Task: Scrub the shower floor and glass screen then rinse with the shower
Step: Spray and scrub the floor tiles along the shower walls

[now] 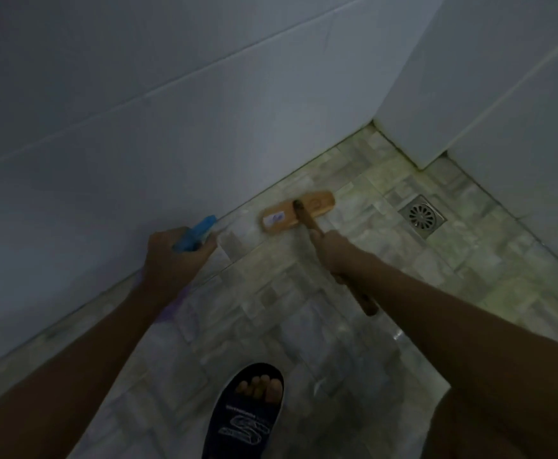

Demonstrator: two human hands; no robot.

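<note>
While the left hand [171, 256] clasps one blue spray bottle [195, 233], the right hand [334, 250] grips one brush [296, 212].

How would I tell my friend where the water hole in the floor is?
Start at the pale tiled floor, where the white wall juts out in a corner. Just below that corner, right of the wooden scrub brush in the right hand, sits the drain. It is the only shiny metal thing there: a square plate with a round ring of slots.

Bare forearms [436, 303]; dark navy open-toe slide sandal [248, 425], white lettering across strap, toes [261, 387] showing.
</note>
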